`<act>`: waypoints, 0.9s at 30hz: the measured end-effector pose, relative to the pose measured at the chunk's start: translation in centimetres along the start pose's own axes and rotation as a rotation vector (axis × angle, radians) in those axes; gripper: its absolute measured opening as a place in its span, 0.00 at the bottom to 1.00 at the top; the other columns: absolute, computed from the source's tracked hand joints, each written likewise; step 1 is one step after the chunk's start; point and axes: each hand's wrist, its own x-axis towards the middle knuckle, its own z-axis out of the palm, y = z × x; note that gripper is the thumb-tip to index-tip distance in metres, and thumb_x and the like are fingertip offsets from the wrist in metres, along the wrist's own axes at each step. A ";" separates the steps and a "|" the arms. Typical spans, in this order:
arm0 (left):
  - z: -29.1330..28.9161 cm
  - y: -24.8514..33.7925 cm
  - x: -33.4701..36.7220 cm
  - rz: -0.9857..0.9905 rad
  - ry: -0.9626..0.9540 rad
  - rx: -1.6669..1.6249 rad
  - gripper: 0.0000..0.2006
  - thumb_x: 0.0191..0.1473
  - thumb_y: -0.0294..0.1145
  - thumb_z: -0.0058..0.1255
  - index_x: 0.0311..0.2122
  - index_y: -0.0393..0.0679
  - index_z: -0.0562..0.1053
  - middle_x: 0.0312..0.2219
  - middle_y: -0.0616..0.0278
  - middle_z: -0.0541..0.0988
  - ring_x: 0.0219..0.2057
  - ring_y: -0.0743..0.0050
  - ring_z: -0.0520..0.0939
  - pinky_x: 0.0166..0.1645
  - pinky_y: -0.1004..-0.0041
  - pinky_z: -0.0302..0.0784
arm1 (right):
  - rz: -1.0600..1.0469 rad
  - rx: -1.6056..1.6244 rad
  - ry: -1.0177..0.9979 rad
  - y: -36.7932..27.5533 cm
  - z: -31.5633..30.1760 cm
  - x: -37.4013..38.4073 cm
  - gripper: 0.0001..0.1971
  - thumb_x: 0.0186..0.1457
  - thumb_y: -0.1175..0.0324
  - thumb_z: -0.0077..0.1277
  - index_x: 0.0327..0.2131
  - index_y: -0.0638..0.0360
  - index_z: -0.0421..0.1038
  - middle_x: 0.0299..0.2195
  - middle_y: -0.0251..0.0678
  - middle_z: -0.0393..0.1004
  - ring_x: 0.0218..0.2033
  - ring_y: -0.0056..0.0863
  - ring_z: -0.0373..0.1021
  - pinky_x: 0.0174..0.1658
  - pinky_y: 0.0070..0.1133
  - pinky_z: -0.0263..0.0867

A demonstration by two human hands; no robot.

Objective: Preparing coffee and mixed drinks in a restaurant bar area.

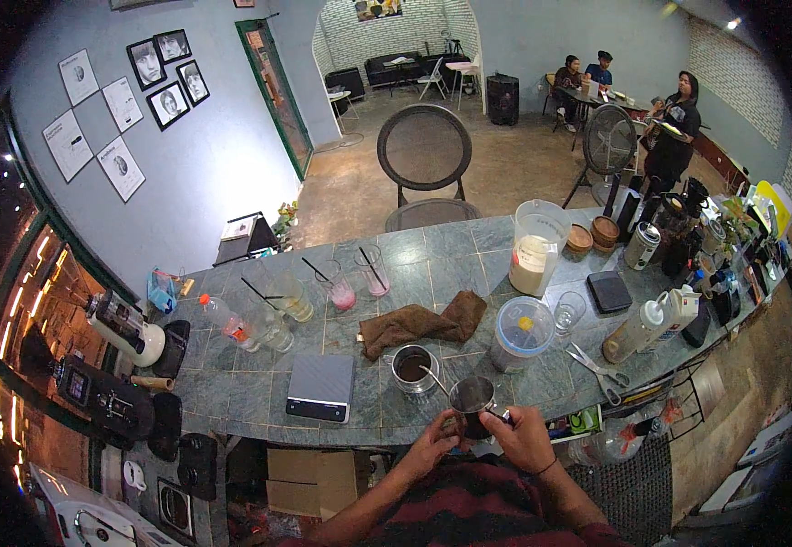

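At the counter's near edge, my left hand (436,444) and my right hand (524,439) hold a dark, shiny, round-rimmed cup (472,394) between them. My left fingers close on its lower left side, and my right thumb and fingers grip its right side. What is inside it is hard to make out. Just left of it stands a metal jug (412,366) with dark contents and a long spoon leaning over its rim. A flat grey scale (320,387) lies further left. Behind the jug is a crumpled brown cloth (423,325).
A clear blue-rimmed tub (521,335), a big measuring jug (538,251), scissors (600,372) and a squeeze bottle (634,331) stand or lie to the right. Used glasses with straws (340,290) and a plastic bottle (228,323) stand far left. Grinders (104,401) line the left end. People (674,128) are beyond the counter.
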 end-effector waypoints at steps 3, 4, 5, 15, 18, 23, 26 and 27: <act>0.2 0.5 -0.4 0.017 0.004 -0.013 0.30 0.58 0.27 0.47 0.64 0.43 0.51 0.51 0.54 0.70 0.50 0.63 0.74 0.55 0.66 0.68 | 0.003 0.029 -0.007 -0.4 0.3 0.2 0.21 0.56 0.57 0.55 0.24 0.69 0.72 0.13 0.48 0.66 0.14 0.23 0.61 0.21 0.30 0.58; 0.0 0.6 -0.3 0.019 0.006 -0.013 0.30 0.58 0.27 0.47 0.64 0.43 0.51 0.51 0.54 0.70 0.50 0.63 0.74 0.55 0.66 0.68 | 0.001 0.029 -0.009 -0.4 0.5 0.3 0.21 0.56 0.57 0.55 0.24 0.69 0.72 0.13 0.48 0.66 0.14 0.23 0.61 0.21 0.30 0.58; -0.2 0.6 -0.2 0.004 0.029 -0.018 0.30 0.58 0.27 0.46 0.64 0.43 0.52 0.51 0.54 0.70 0.49 0.64 0.74 0.54 0.66 0.69 | -0.005 0.039 0.010 -0.3 0.7 0.4 0.21 0.57 0.57 0.55 0.24 0.69 0.72 0.13 0.49 0.66 0.14 0.25 0.62 0.21 0.30 0.58; -0.5 2.3 1.8 0.108 -0.005 0.022 0.26 0.59 0.26 0.45 0.61 0.42 0.56 0.49 0.55 0.72 0.46 0.66 0.76 0.52 0.66 0.71 | -0.115 -0.012 0.073 -0.5 1.7 1.9 0.19 0.57 0.59 0.55 0.23 0.69 0.72 0.13 0.37 0.68 0.16 0.17 0.61 0.21 0.24 0.57; -0.1 2.3 1.0 0.108 0.117 0.062 0.26 0.59 0.26 0.46 0.61 0.42 0.55 0.48 0.55 0.72 0.45 0.66 0.76 0.51 0.65 0.71 | -0.087 0.036 0.039 -0.5 1.7 1.9 0.19 0.58 0.59 0.54 0.23 0.68 0.72 0.13 0.33 0.67 0.17 0.16 0.61 0.21 0.23 0.57; 0.9 3.0 -0.3 0.074 0.080 0.042 0.27 0.59 0.27 0.46 0.62 0.42 0.54 0.48 0.55 0.72 0.45 0.67 0.76 0.51 0.65 0.70 | -0.036 0.015 0.005 -0.2 1.3 1.2 0.19 0.58 0.60 0.54 0.22 0.68 0.72 0.13 0.30 0.66 0.17 0.14 0.60 0.21 0.23 0.57; 0.5 2.2 -0.5 0.058 0.053 0.026 0.27 0.59 0.28 0.47 0.62 0.42 0.54 0.48 0.56 0.72 0.46 0.67 0.75 0.52 0.65 0.70 | -0.002 0.062 -0.006 -0.7 1.1 0.6 0.19 0.57 0.60 0.54 0.21 0.68 0.71 0.12 0.31 0.65 0.17 0.15 0.60 0.21 0.24 0.56; 0.4 1.9 -0.5 0.039 0.052 0.013 0.27 0.59 0.28 0.47 0.62 0.42 0.54 0.48 0.56 0.71 0.47 0.67 0.75 0.52 0.66 0.70 | 0.026 0.095 -0.010 -0.7 1.0 0.4 0.20 0.57 0.59 0.55 0.21 0.68 0.70 0.12 0.33 0.65 0.17 0.15 0.60 0.21 0.24 0.56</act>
